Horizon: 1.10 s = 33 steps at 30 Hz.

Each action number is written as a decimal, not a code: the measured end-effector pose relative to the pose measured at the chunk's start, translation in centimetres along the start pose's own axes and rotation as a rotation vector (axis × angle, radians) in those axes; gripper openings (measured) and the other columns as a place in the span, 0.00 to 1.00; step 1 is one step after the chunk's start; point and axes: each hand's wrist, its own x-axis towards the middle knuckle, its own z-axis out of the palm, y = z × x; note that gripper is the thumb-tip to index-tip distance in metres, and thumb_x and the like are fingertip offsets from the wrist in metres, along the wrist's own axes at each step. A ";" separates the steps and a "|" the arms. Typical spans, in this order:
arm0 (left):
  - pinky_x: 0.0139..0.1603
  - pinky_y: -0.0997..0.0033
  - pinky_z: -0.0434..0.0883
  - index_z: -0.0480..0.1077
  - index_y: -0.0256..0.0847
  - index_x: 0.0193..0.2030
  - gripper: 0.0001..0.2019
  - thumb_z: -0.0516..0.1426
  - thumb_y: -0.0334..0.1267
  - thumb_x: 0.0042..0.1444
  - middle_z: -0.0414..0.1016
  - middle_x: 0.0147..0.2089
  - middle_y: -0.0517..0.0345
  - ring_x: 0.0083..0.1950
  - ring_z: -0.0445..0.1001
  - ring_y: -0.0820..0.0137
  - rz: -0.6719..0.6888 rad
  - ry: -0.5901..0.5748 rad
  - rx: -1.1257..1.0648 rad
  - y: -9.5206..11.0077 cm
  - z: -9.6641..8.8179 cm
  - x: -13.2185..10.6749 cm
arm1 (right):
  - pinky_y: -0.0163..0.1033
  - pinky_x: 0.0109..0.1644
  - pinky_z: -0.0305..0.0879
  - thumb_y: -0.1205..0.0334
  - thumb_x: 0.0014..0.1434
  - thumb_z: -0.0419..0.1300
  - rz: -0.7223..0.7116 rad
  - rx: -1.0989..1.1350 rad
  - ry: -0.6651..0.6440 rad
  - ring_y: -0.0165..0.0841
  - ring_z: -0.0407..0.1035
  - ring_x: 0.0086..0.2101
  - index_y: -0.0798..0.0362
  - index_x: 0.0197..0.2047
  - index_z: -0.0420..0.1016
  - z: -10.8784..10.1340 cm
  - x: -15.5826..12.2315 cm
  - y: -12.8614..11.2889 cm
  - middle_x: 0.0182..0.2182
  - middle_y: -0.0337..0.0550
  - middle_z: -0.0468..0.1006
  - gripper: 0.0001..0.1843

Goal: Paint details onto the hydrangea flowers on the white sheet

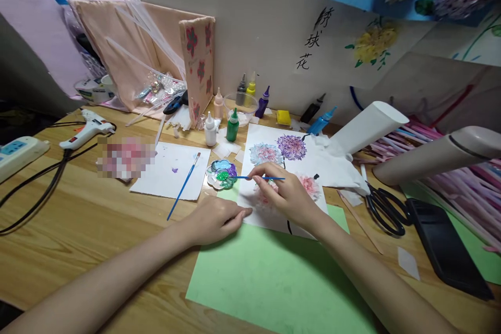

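Observation:
My right hand (282,193) pinches a thin blue paintbrush (250,178) whose tip rests in green paint on a flower-shaped palette (221,174). Under that hand lies a white sheet (270,143) painted with pink, blue and purple flower clusters. My left hand (214,221) lies on the wooden table (78,229) with its fingers loosely curled; the fingertips press the sheet's lower left edge. A green paper (274,276) lies in front of me, partly under the white sheet.
A second blue brush (183,186) lies on another white sheet (172,169). Small paint bottles (232,125) stand by the wall. A glue gun (86,128) and power strip (18,152) are at left; scissors (381,207), a black phone (446,248) and straws (462,188) at right.

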 end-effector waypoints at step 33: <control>0.28 0.75 0.59 0.76 0.37 0.43 0.21 0.43 0.40 0.68 0.76 0.28 0.57 0.26 0.70 0.74 -0.001 -0.011 -0.056 -0.1 -0.3 0.1 | 0.38 0.36 0.63 0.54 0.67 0.47 0.084 0.032 0.460 0.30 0.67 0.27 0.51 0.27 0.69 -4.4 -3.3 4.0 0.24 0.39 0.71 0.20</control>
